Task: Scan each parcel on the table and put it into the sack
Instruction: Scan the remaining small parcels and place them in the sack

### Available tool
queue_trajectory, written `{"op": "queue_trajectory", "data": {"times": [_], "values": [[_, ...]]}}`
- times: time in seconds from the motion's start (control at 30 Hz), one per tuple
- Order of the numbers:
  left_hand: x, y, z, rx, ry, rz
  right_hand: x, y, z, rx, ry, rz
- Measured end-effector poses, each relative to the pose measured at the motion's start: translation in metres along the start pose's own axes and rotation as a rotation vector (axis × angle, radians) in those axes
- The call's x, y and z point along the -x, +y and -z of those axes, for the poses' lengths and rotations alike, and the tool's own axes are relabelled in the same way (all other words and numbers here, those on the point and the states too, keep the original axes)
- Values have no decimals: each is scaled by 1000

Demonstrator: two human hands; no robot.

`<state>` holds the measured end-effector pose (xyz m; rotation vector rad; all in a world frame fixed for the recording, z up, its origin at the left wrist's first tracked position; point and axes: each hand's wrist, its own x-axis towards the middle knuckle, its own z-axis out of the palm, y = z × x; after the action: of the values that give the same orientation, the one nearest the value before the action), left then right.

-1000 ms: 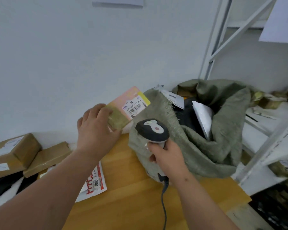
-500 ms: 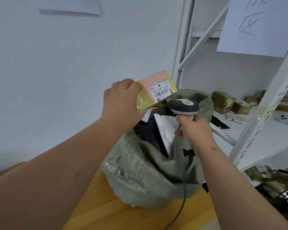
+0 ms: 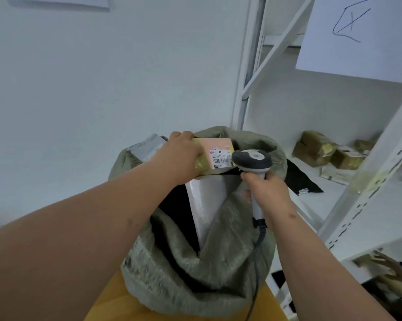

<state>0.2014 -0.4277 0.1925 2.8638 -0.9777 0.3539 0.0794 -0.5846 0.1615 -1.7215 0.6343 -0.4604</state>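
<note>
over open mouth of sack (image 3: 195, 262), pink parcel (image 3: 215, 150) is gripped by left hand (image 3: 183, 156), fingers curled round it; scanner (image 3: 252, 162) handle is clasped in right hand (image 3: 268, 193), beside label.

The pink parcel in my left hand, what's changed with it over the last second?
The left hand carried the pink parcel from above the table, beside the sack, over to the open mouth of the green sack, lower than half a second ago. It still grips it, not yet released. The right hand still holds the scanner beside the label.
</note>
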Motion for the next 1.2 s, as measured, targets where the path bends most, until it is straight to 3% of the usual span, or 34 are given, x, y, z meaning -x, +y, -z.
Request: {"op": "queue_trajectory", "data": {"times": [0.2, 0.33, 0.4, 0.53, 0.67, 0.9, 1.07, 1.2], "values": [[-27, 17, -17, 3, -187, -3, -12, 3, 0, -55, -73, 1], [-27, 25, -26, -70, -51, -67, -14, 9, -3, -76, -142, -4], [-28, 27, -29, -39, -58, -55, -12, 10, -4, -72, -166, -10], [-27, 28, -21, 249, -271, -41, -4, 13, -7, -86, -163, -13], [-7, 14, -14, 493, -195, 73, 13, 11, -11, -126, -174, -27], [49, -37, -3, 91, -8, 109, 69, -10, -42, -147, -198, 24], [121, -86, 15, 2, 37, 124, 132, -34, -92, -138, -240, 53], [193, -144, 18, -15, -16, 207, 187, -36, -150, -95, -341, 40]]}}
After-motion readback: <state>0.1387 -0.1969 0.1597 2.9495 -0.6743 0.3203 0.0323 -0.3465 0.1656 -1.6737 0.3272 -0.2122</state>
